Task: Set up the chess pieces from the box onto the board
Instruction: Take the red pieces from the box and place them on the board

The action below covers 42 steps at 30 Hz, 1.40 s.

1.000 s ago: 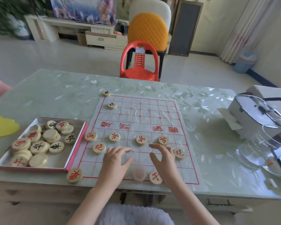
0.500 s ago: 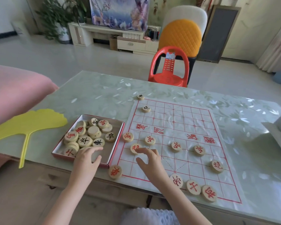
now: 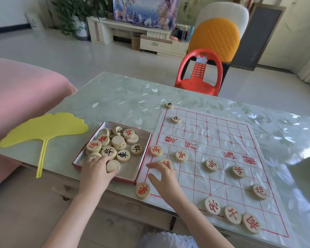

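A shallow red-edged box (image 3: 143, 158) holds several round wooden chess pieces with red or black characters. My left hand (image 3: 95, 173) is inside its near end, fingers curled round a blank-faced piece (image 3: 113, 165). To the right lies the white paper board (image 3: 213, 158) with red grid lines. Several red pieces stand on it, with a red piece (image 3: 143, 190) at its near left corner. Two black pieces (image 3: 176, 119) sit at the far left corner. My right hand (image 3: 164, 178) hovers over the board's near left, fingers spread, partly covering a red piece (image 3: 166, 161).
A yellow leaf-shaped fan (image 3: 43, 129) lies left of the box on the green-patterned table (image 3: 123, 97). A pink sofa (image 3: 16, 97) is at far left. A red plastic chair (image 3: 199, 74) stands beyond the table.
The view swung left from the board toward the box. My left hand went from the board into the box and took hold of a piece. My right hand shifted left along the board.
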Tool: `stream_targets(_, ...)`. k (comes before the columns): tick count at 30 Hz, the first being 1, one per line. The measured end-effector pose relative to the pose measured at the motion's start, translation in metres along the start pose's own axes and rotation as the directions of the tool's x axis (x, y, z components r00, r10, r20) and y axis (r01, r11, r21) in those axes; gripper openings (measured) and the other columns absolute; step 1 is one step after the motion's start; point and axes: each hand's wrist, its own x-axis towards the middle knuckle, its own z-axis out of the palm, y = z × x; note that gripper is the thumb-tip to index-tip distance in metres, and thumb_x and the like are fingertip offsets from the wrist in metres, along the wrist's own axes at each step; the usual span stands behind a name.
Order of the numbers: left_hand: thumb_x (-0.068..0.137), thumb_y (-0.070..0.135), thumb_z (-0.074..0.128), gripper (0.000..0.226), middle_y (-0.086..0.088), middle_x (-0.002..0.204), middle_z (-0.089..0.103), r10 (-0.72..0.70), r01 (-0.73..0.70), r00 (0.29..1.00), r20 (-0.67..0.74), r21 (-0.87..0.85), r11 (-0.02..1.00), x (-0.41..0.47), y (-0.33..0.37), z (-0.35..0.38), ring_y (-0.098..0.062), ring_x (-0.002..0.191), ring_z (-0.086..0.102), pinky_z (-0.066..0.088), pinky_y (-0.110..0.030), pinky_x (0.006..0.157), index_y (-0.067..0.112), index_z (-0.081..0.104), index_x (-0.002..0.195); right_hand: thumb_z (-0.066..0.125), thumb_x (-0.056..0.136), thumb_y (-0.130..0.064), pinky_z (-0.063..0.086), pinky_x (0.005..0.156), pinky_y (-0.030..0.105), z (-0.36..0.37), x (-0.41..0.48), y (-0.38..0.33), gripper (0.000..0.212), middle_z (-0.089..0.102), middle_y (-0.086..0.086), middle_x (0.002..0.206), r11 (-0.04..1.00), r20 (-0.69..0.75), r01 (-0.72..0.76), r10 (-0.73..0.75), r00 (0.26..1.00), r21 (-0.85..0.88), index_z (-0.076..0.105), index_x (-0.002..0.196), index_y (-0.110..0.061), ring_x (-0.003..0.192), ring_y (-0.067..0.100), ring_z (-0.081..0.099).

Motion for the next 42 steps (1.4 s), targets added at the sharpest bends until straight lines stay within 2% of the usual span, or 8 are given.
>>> stream_targets(6,0.074,0.020,0.073,0.022,0.007,0.088,0.064,-0.048,0.061,0.998,0.046,-0.347,0.936,-0.002,-0.003,0.004,-0.014,0.083,0.059,0.049,-0.031,0.073,0.022,0.065,0.095,0.051,0.091,-0.019,0.030,0.108,0.034,0.015,0.008,-0.014,0.030,0.049,-0.022,0.110,1.000,0.019,0.020,-0.020,1.000,-0.001,0.055,0.119,-0.028,0.122,0.013,0.034)
stream_targets(11,0.073,0.011,0.073,0.031,-0.008,0.102,0.059,-0.083,0.037,0.961,-0.263,-0.175,0.984,-0.002,-0.030,-0.009,-0.031,0.094,0.053,0.046,-0.042,0.077,0.013,0.064,0.103,0.051,0.091,-0.016,0.031,0.105,0.030,0.024,0.016,-0.024,0.031,0.039,-0.032,0.094,0.999,0.018,0.043,-0.043,0.999,-0.001,0.057,0.119,-0.026,0.118,0.013,0.037)
stream_targets(14,0.074,0.015,0.072,0.036,-0.010,0.106,0.059,-0.188,0.151,0.967,-0.172,-0.211,0.966,0.001,-0.044,-0.009,-0.032,0.099,0.051,0.045,-0.044,0.082,0.013,0.060,0.108,0.050,0.091,-0.014,0.030,0.102,0.026,0.033,0.020,-0.033,0.032,0.038,-0.031,0.091,0.999,0.058,0.050,-0.049,0.997,-0.010,0.056,0.121,-0.022,0.115,0.015,0.038)
stream_targets(19,0.075,0.022,0.072,0.030,0.001,0.094,0.061,-0.181,0.140,0.978,-0.106,-0.311,0.940,0.006,-0.045,-0.008,-0.024,0.081,0.059,0.047,-0.037,0.068,0.018,0.057,0.102,0.051,0.088,-0.018,0.031,0.104,0.030,0.055,0.033,-0.043,0.031,0.058,-0.003,0.121,0.998,0.066,0.069,-0.068,0.995,-0.003,0.059,0.118,-0.021,0.118,0.017,0.037)
stream_targets(33,0.089,0.013,0.054,0.021,-0.003,0.100,0.059,-0.138,0.068,0.983,-0.122,-0.458,0.886,0.007,-0.049,-0.008,-0.022,0.088,0.058,0.042,-0.019,0.067,0.014,0.056,0.110,0.045,0.085,-0.001,0.030,0.100,0.038,0.107,0.103,-0.066,0.041,0.062,0.003,0.119,0.942,0.149,0.280,-0.255,0.955,-0.186,0.057,0.121,-0.016,0.110,0.028,0.039)
stream_targets(36,0.093,0.013,0.049,0.030,0.005,0.102,0.058,-0.189,0.099,0.978,-0.091,-0.596,0.797,0.006,-0.042,-0.017,-0.015,0.088,0.055,0.040,-0.005,0.063,0.024,0.049,0.120,0.047,0.088,-0.005,0.038,0.097,0.037,0.103,0.097,-0.066,0.037,0.058,0.003,0.114,0.974,0.032,0.225,-0.224,0.974,-0.006,0.054,0.122,-0.018,0.111,0.027,0.045)
stream_targets(39,0.096,0.018,0.042,0.028,0.010,0.115,0.058,-0.195,0.119,0.981,-0.020,-0.729,0.674,0.007,-0.041,-0.021,-0.017,0.096,0.059,0.049,-0.012,0.060,0.035,0.054,0.114,0.043,0.093,-0.005,0.052,0.076,0.029,0.082,0.084,-0.069,0.035,0.056,0.001,0.113,0.924,-0.018,0.112,-0.113,0.993,0.365,0.053,0.120,-0.023,0.096,0.024,0.059)
stream_targets(42,0.094,0.021,0.049,0.024,0.014,0.115,0.060,-0.182,0.158,0.980,0.080,-0.866,0.475,0.004,-0.030,-0.025,-0.023,0.103,0.062,0.057,-0.033,0.074,0.038,0.063,0.102,0.041,0.097,-0.007,0.056,0.057,0.031,0.056,0.070,-0.068,0.027,0.056,0.004,0.100,0.743,0.095,-0.076,0.016,0.995,0.665,0.056,0.117,-0.017,0.073,0.029,0.065)
